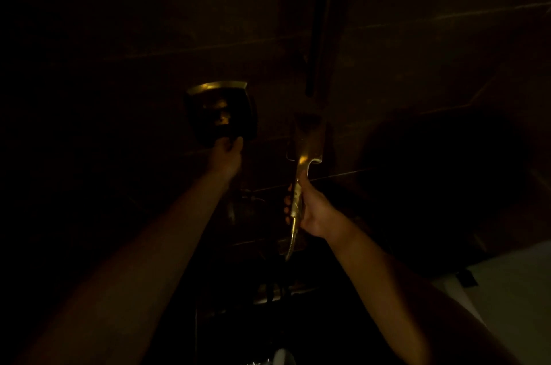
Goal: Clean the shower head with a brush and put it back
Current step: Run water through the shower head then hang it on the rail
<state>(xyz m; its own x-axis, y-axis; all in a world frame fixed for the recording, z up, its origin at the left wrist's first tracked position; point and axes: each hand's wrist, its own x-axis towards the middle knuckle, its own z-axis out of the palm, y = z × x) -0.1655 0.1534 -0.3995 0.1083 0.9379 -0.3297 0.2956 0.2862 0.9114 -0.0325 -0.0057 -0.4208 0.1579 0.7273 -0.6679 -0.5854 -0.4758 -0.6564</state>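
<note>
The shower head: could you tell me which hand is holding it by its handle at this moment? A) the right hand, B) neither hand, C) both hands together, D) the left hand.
A: the right hand is wrapped around the handle of the shower head, with the hose trailing below its grip, while the left hand reaches to the wall valve instead.

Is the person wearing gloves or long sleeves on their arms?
No. The left hand and right hand are both bare, with no gloves, and both forearms are uncovered as far as the picture shows. It is too dark to spot rings or a watch.
</note>
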